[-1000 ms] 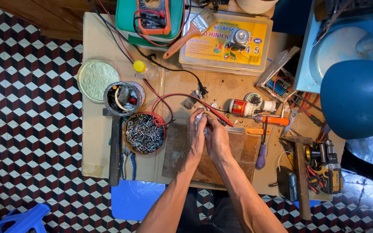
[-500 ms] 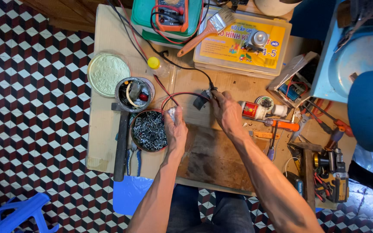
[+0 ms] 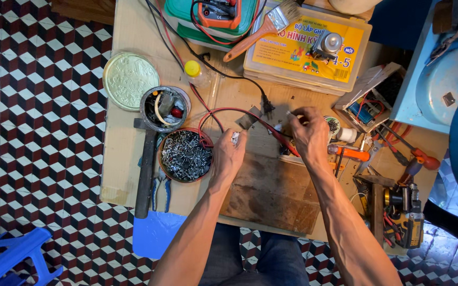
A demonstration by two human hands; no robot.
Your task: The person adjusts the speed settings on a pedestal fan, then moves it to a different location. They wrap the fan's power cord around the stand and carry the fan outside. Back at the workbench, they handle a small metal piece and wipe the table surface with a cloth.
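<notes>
Two hands over mid-bench: left hand (image 3: 228,153) pinched shut on a small pale part (image 3: 235,138), just beside the round tin of metal bits (image 3: 185,155); right hand (image 3: 308,132) pinching a tiny piece (image 3: 291,113) near the black plug (image 3: 265,106), above the worn wooden board (image 3: 271,190).

- A flat rectangular clear plastic case (image 3: 308,50) lay at the far edge of the surface, right of centre; it bore a yellow label (image 3: 306,45) with red and blue print.
- An orange meter (image 3: 218,11) with a small screen sat on a green box (image 3: 208,21) at the far edge.
</notes>
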